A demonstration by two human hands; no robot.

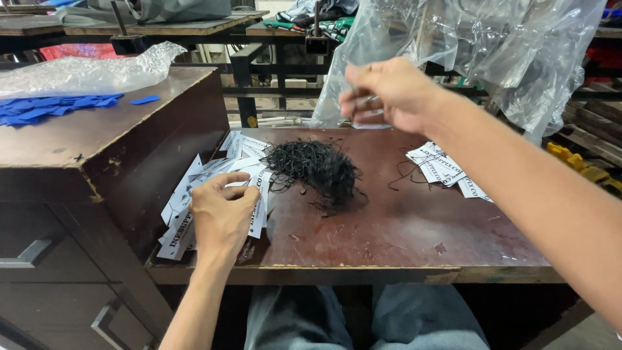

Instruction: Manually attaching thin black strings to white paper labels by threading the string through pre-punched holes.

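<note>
Paper tags (pixel 214 188) are touched by the left hand (pixel 222 214) on a worn brown table (pixel 402 233).

White printed tags are spread in a loose pile at the table's left edge, against the side of a taller wooden cabinet (pixel 97 149); the left hand is laid on this pile, fingers curled onto a tag, though a firm grip cannot be told. A tangle of black string (pixel 314 168) is seen just right of the pile, touching its edge. The right hand (pixel 389 94) is raised above the table, fingertips pinched together on something thin and blurred that cannot be made out. A smaller pile of tags (pixel 447 170) is laid further right. Blue scraps (pixel 45 109) and clear plastic bags (pixel 492 45) are seen behind.
</note>
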